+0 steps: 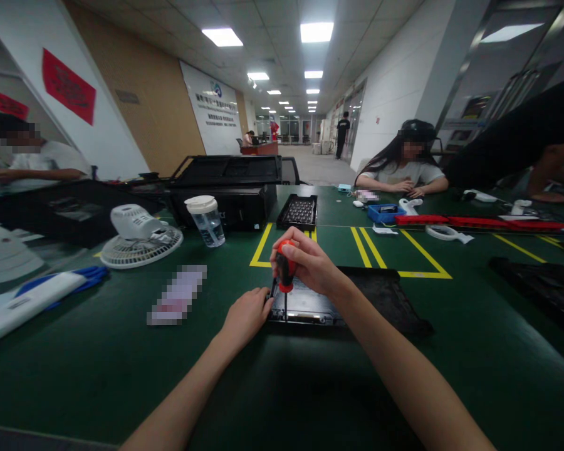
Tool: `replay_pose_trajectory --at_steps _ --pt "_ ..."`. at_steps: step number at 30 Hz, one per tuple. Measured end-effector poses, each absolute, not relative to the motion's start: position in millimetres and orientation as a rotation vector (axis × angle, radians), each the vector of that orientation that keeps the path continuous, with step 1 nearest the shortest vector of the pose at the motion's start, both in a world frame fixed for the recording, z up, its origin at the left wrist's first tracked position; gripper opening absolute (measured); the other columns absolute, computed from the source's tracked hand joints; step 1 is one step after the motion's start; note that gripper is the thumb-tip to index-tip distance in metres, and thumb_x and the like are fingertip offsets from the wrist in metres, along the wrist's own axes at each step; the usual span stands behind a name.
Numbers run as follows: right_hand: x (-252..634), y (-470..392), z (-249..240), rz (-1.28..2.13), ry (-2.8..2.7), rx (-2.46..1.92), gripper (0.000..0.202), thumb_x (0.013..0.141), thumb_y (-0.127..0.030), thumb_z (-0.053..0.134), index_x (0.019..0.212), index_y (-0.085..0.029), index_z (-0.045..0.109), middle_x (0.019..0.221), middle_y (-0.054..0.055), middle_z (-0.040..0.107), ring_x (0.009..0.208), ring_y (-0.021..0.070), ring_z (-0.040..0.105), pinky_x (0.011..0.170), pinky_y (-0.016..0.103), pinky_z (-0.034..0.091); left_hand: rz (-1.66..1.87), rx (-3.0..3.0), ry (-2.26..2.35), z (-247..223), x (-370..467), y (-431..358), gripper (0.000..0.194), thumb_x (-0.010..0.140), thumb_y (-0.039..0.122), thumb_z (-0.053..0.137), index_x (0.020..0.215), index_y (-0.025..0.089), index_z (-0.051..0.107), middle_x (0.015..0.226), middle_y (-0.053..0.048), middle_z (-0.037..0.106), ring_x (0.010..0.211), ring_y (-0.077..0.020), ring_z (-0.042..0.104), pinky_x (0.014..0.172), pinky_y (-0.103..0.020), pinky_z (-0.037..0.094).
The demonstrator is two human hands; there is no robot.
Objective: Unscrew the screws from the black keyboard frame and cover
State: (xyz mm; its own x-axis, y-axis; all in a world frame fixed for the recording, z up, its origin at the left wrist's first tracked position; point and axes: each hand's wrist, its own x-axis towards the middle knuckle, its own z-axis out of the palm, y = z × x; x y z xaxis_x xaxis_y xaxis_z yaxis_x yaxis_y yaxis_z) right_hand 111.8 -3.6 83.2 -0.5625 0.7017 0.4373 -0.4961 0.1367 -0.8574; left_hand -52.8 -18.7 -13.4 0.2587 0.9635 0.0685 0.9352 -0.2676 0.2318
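My right hand (308,260) is wrapped round the red and black handle of a screwdriver (286,266). The screwdriver stands upright, its shaft pointing down to the near left corner of a panel with a shiny surface (310,304) in a black frame. At the left edge of that panel, my left hand (247,313) rests with its fingertips closed on the frame's corner. A black tray-like part (385,297) lies at the panel's right. Whether a screw sits under the tip is too small to tell.
On the green table (122,388) are a white fan (141,235), a lidded cup (205,220), a black tray of small parts (298,212), a blue box (384,213) and another black part (545,291). People sit across at left and right.
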Motion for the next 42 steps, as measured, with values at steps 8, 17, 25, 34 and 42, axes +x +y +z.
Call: replay_pose_trajectory --at_steps 8,17,25,34,42 --pt "111.6 -6.3 86.7 1.548 -1.428 -0.268 0.011 0.081 -0.022 0.054 0.084 -0.019 0.044 0.073 -0.003 0.052 0.066 0.0097 0.054 0.06 0.026 0.051 0.272 2.357 1.816 -10.1 -51.6 -19.6 0.031 0.088 0.036 0.035 0.106 0.021 0.055 0.102 -0.008 0.061 0.096 -0.0184 0.057 0.083 -0.028 0.041" --pt "108.0 -8.5 87.5 1.483 -1.451 -0.332 0.016 0.078 -0.024 0.058 0.082 -0.02 0.043 0.073 -0.004 0.049 0.065 0.0091 0.052 0.058 0.025 0.051 0.297 2.376 1.805 -12.9 -52.3 -19.1 0.031 0.087 0.036 0.035 0.105 0.021 0.056 0.101 -0.008 0.061 0.095 -0.019 0.057 0.082 -0.029 0.042" --pt "105.8 -11.9 86.5 1.479 -1.472 -0.338 0.017 0.078 -0.028 0.059 0.087 -0.019 0.046 0.077 -0.002 0.051 0.065 0.0086 0.053 0.06 0.024 0.05 0.301 2.346 1.803 -10.0 -50.8 -19.8 0.03 0.087 0.035 0.036 0.105 0.021 0.056 0.103 -0.008 0.061 0.098 -0.0188 0.056 0.085 -0.029 0.041" --pt "111.7 -12.4 96.9 1.293 -1.497 -0.35 0.023 0.088 -0.039 0.04 0.095 -0.019 0.049 0.078 -0.001 0.05 0.06 0.0076 0.053 0.057 0.022 0.047 0.282 2.34 1.803 -3.6 -51.8 -23.3 0.033 0.087 0.036 0.035 0.107 0.021 0.056 0.104 -0.008 0.062 0.096 -0.0187 0.057 0.083 -0.027 0.041" --pt "117.5 -33.8 114.8 0.435 -2.074 -0.981 0.028 0.077 -0.044 0.054 0.082 -0.017 0.058 0.075 0.001 0.059 0.069 0.0131 0.054 0.067 0.026 0.041 0.355 2.283 1.774 0.5 -61.7 -19.3 0.036 0.09 0.036 0.028 0.104 0.023 0.058 0.103 -0.006 0.063 0.096 -0.0174 0.058 0.083 -0.026 0.041"
